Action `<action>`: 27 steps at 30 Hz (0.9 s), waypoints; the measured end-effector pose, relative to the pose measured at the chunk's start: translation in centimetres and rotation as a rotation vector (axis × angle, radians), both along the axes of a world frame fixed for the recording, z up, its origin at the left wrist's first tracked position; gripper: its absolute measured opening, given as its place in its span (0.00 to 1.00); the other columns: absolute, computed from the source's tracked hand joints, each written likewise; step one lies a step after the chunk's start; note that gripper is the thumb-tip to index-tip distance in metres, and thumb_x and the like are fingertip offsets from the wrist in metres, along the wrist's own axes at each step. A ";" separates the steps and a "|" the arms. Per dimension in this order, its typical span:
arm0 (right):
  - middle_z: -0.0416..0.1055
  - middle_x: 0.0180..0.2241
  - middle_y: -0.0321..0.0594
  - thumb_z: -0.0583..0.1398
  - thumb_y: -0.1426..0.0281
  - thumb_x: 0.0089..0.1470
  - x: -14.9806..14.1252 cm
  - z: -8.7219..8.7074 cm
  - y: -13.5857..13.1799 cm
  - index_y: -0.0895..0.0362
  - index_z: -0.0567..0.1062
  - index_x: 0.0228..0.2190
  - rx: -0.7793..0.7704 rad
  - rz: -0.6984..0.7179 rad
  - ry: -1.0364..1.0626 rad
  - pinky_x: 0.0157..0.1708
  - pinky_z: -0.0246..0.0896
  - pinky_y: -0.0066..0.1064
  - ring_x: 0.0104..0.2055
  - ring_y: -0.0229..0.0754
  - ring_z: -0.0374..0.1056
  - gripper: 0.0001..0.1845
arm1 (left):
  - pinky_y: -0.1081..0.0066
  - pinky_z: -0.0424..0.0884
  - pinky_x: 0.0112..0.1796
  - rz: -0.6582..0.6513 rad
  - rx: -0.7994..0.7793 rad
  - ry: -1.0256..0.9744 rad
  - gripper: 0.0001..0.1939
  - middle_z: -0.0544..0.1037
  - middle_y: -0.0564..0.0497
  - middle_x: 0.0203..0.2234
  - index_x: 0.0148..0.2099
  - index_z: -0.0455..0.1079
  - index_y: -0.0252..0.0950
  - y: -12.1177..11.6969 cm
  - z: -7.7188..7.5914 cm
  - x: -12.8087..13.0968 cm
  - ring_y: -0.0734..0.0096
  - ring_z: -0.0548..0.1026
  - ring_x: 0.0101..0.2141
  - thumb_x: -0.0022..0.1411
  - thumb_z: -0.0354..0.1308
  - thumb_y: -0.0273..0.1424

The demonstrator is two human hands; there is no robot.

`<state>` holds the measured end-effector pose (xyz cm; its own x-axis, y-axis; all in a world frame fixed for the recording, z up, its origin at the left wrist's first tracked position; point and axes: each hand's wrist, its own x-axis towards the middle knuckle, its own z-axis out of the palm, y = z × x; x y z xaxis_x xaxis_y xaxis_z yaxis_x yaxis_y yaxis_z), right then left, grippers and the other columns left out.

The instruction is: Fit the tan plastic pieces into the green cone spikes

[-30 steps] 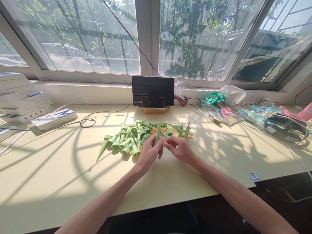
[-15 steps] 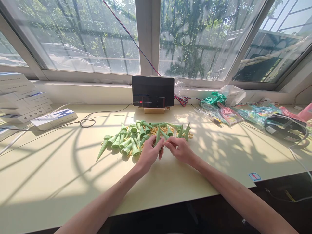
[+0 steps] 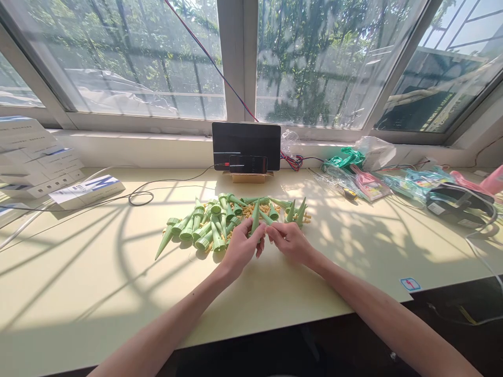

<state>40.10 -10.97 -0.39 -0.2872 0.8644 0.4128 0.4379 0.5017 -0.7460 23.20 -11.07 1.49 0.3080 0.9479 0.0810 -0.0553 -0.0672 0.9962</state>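
My left hand (image 3: pixel 241 247) is closed around a green plastic cone spike (image 3: pixel 255 213), its pointed tip upward. Close beside it, my right hand (image 3: pixel 293 242) is pinched at the cone's lower end; whatever lies between those fingertips is too small or hidden to make out. Behind and to the left of my hands lies a pile of similar green cones (image 3: pixel 196 225), some with capped wide ends. Short tan sticks or pegs (image 3: pixel 248 210) are scattered among them. A few cones (image 3: pixel 301 213) point upward just beyond my right hand.
On the table (image 3: pixel 129 293), a tablet (image 3: pixel 247 137) with a phone (image 3: pixel 257 164) before it stands at the window. White boxes (image 3: pixel 35 157) are stacked at left, with a cable (image 3: pixel 141 196) nearby. Plastic bags (image 3: pixel 346 159), a pink packet (image 3: pixel 369 183) and a black strapped device (image 3: pixel 458 207) lie right.
Both hands stay almost in place. The right fingers have shifted very slightly by the cone's lower end.
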 end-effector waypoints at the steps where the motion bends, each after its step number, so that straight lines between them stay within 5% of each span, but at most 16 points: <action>1: 0.54 0.17 0.30 0.51 0.55 0.67 0.0 0.0 0.0 0.56 0.66 0.22 -0.011 0.001 0.003 0.22 0.46 0.27 0.20 0.33 0.50 0.26 | 0.73 0.62 0.21 -0.001 -0.001 0.001 0.18 0.72 0.54 0.22 0.32 0.64 0.37 0.0 0.0 0.0 0.78 0.65 0.19 0.64 0.59 0.46; 27: 0.62 0.20 0.31 0.56 0.59 0.65 -0.1 0.5 -0.3 0.58 0.72 0.30 -0.033 0.050 0.066 0.24 0.50 0.27 0.22 0.34 0.53 0.17 | 0.76 0.60 0.19 0.025 -0.048 -0.027 0.17 0.65 0.57 0.21 0.33 0.63 0.36 -0.1 0.2 0.1 0.80 0.62 0.19 0.63 0.61 0.44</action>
